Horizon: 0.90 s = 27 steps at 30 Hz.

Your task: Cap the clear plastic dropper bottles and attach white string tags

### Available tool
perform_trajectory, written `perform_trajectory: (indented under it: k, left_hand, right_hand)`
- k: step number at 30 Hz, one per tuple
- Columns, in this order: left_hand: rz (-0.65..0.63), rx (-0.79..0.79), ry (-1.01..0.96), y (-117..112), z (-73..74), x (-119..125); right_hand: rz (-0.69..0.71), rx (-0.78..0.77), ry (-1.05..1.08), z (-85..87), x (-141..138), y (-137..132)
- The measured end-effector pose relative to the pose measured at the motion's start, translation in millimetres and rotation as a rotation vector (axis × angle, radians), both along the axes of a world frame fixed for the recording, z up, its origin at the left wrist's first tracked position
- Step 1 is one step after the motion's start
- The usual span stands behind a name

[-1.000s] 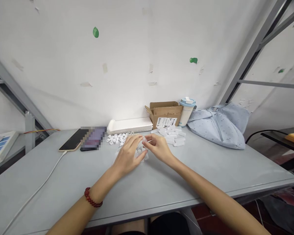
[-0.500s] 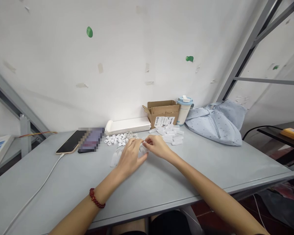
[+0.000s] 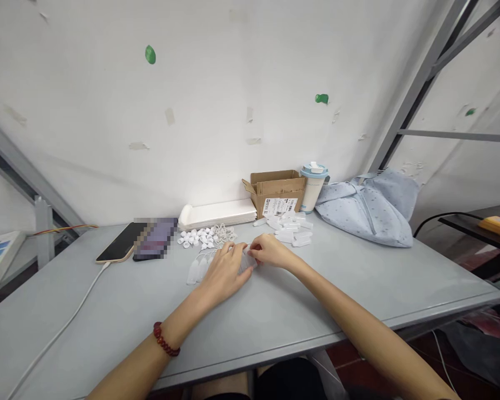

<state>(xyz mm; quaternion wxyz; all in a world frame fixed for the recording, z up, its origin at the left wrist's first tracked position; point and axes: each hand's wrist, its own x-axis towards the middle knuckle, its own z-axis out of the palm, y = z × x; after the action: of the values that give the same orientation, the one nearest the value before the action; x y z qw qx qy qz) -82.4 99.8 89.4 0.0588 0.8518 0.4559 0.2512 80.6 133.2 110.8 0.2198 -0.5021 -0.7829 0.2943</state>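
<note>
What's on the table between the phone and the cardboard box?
In the head view, between the phone and the cardboard box lie a blurred dark flat item, a stack of white trays and small white caps.

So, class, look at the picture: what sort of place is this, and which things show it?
Probably a small hand-assembly workbench: a plain grey table, heaps of small white caps and white plastic tubes laid out on it, and a labelled cardboard box.

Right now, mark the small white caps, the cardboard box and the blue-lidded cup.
small white caps (image 3: 198, 238), head view, middle of the pile.
cardboard box (image 3: 281, 192), head view, front wall above the label.
blue-lidded cup (image 3: 312, 195), head view, white body below the lid.
</note>
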Motion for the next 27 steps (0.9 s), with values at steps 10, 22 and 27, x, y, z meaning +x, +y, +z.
perform_trajectory:
  k: [10,22,27]
  left_hand:
    - [-0.029,-0.044,0.077,-0.5,1.2,-1.0]
    - [-0.036,-0.046,-0.008,1.3,1.9,-6.1]
    - [0.181,-0.046,-0.105,19.3,2.0,-19.4]
  right_hand:
    - [0.007,-0.089,0.032,-0.6,2.3,2.3]
    - [-0.01,-0.171,0.049,-0.4,4.1,4.2]
    - [-0.019,-0.198,0.024,-1.5,8.8,9.4]
